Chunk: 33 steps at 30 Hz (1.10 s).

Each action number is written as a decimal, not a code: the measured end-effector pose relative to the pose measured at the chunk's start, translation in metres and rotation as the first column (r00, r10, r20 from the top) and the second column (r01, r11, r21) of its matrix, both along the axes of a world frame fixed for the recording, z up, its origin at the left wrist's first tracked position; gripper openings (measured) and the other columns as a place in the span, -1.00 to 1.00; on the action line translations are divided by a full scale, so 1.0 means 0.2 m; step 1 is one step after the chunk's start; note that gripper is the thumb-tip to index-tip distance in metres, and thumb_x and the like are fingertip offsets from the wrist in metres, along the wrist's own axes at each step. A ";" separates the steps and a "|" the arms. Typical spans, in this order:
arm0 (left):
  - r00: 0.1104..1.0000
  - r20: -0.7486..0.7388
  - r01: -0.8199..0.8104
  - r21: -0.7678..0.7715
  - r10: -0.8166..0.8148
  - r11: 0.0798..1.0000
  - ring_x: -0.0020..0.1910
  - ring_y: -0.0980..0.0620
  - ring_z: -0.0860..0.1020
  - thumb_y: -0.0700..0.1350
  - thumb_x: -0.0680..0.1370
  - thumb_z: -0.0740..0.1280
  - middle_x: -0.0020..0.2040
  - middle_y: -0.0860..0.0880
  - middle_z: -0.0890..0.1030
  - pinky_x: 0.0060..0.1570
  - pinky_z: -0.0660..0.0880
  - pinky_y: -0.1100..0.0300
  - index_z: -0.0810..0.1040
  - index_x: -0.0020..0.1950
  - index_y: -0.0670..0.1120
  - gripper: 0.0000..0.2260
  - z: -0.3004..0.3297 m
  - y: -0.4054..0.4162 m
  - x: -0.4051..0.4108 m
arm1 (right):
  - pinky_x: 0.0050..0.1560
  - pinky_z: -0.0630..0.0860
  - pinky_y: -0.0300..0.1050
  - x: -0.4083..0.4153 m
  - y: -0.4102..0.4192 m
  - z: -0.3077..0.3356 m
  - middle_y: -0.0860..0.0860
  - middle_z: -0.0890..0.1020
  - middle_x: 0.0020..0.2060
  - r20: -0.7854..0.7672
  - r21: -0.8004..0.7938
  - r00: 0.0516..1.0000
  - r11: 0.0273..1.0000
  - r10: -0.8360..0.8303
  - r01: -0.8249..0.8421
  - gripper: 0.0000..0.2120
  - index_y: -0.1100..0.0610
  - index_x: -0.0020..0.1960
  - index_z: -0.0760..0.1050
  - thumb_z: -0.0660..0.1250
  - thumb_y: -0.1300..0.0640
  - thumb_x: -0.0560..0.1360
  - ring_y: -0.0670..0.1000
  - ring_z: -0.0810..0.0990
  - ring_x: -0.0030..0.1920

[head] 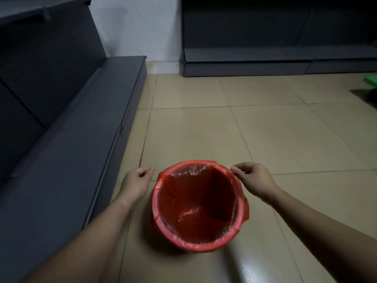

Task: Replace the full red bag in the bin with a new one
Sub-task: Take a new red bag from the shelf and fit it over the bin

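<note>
A round bin [184, 242] stands on the tiled floor at the bottom centre. A red plastic bag [202, 197] lines it, its edge folded over the rim all the way round; the inside looks empty. My left hand [136, 181] hovers just left of the rim, fingers loosely curled, holding nothing and a small gap away from the bag. My right hand [252, 176] is at the far right of the rim, thumb and fingertips pinched together right by the bag's folded edge; whether they touch the plastic I cannot tell.
Grey shelving [67, 152] runs along the left, close to the bin. More dark shelving [265, 64] lines the far wall. A green object [371, 81] shows at the right edge. Beige tiled floor [224, 129] stretches ahead and to the right.
</note>
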<state>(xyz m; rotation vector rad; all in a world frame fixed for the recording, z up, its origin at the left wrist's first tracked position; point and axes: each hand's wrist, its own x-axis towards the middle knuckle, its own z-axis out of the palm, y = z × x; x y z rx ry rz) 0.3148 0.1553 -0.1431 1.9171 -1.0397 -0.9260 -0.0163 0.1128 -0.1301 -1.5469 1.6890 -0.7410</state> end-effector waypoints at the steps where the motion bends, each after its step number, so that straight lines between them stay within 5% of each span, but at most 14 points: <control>1: 0.998 0.027 0.052 -0.023 -0.051 0.998 0.19 0.03 0.58 0.04 0.58 0.35 0.18 -0.04 0.67 0.22 0.43 0.16 0.63 0.25 -0.14 -0.66 0.03 -0.02 -0.02 | 0.13 0.59 -0.09 0.02 -0.03 0.02 -0.03 0.76 -0.09 -0.074 -0.005 0.997 0.999 0.035 -0.035 -0.79 0.07 -0.01 0.73 0.42 -0.05 0.53 -0.03 0.70 -0.02; 6: 0.985 -0.047 0.169 0.074 -0.166 0.983 -0.05 0.09 0.64 -0.06 0.54 0.43 0.01 -0.06 0.72 0.09 0.50 0.25 0.68 0.15 -0.21 -0.72 0.09 -0.14 -0.11 | 0.08 0.66 -0.02 0.15 -0.18 0.03 0.07 0.78 -0.12 -0.071 0.157 0.993 0.984 0.099 -0.087 -0.70 0.12 -0.05 0.75 0.44 -0.12 0.48 0.02 0.73 -0.08; 8: 0.987 -0.099 0.138 0.110 -0.128 0.984 -0.33 0.13 0.66 -0.14 0.52 0.46 -0.26 -0.05 0.73 -0.24 0.57 0.38 0.70 0.02 -0.25 -0.81 0.07 -0.18 -0.12 | -0.07 0.64 -0.07 0.18 -0.24 0.02 0.16 0.77 -0.16 -0.018 0.201 0.997 0.977 0.080 -0.075 -0.77 0.21 -0.11 0.74 0.48 0.03 0.48 0.03 0.70 -0.21; 10: 0.987 -0.145 0.089 0.144 -0.068 0.986 -0.59 0.21 0.55 -0.20 0.51 0.45 -0.52 0.04 0.63 -0.58 0.41 0.45 0.67 -0.10 -0.27 -0.88 0.07 -0.21 -0.13 | -0.18 0.60 -0.09 0.18 -0.28 0.01 0.21 0.76 -0.18 0.037 0.232 0.997 0.970 0.064 -0.071 -0.79 0.30 -0.14 0.71 0.50 0.12 0.48 0.04 0.65 -0.28; 12: 0.984 -0.174 0.066 0.185 -0.033 0.981 -0.69 0.24 0.46 -0.20 0.51 0.45 -0.60 0.06 0.57 -0.69 0.30 0.44 0.64 -0.15 -0.24 -0.89 0.05 -0.24 -0.13 | -0.19 0.59 -0.10 0.18 -0.31 -0.01 0.22 0.74 -0.20 0.079 0.277 0.995 0.958 0.054 -0.074 -0.77 0.34 -0.13 0.69 0.49 0.14 0.49 0.04 0.63 -0.29; 19: 0.967 -0.254 0.037 0.263 0.032 0.964 -0.51 0.04 0.59 -0.11 0.41 0.54 -0.29 -0.17 0.70 -0.56 0.42 0.37 0.70 -0.08 -0.29 -0.75 -0.02 -0.25 -0.12 | -0.16 0.61 -0.05 0.18 -0.30 -0.04 0.20 0.70 -0.26 0.118 0.329 0.993 0.943 0.023 -0.061 -0.72 0.36 -0.09 0.69 0.49 0.10 0.50 0.10 0.64 -0.26; 24: 0.980 -0.197 0.018 0.109 0.004 0.994 -0.18 0.03 0.51 0.04 0.56 0.38 -0.11 -0.04 0.62 -0.10 0.51 0.18 0.62 0.07 -0.12 -0.75 0.07 -0.12 -0.09 | -0.11 0.64 -0.06 0.09 -0.15 -0.02 -0.02 0.76 -0.28 -0.005 0.129 1.000 0.992 -0.012 0.013 -0.71 0.09 -0.17 0.73 0.46 -0.14 0.45 0.00 0.74 -0.18; 29: 0.982 -0.160 0.141 0.296 -0.096 0.945 -0.35 0.05 0.47 0.25 0.42 0.44 -0.22 -0.02 0.66 -0.46 0.30 0.26 0.68 -0.03 -0.11 -0.57 0.05 0.19 0.05 | -0.02 0.60 0.05 -0.05 0.08 -0.05 -0.15 0.71 -0.41 -0.171 0.109 0.983 0.991 -0.061 0.080 -0.53 -0.10 -0.25 0.69 0.32 -0.47 0.21 -0.05 0.67 -0.27; 33: 0.962 -0.261 0.167 0.316 -0.083 0.934 -0.52 0.11 0.39 0.10 0.48 0.45 -0.47 0.04 0.59 -0.49 0.19 0.27 0.70 -0.11 -0.10 -0.74 0.03 0.31 0.03 | -0.14 0.59 -0.03 -0.06 0.18 -0.06 -0.07 0.73 -0.42 -0.098 0.135 0.991 0.986 -0.087 0.100 -0.62 0.01 -0.26 0.72 0.45 -0.32 0.32 -0.07 0.64 -0.34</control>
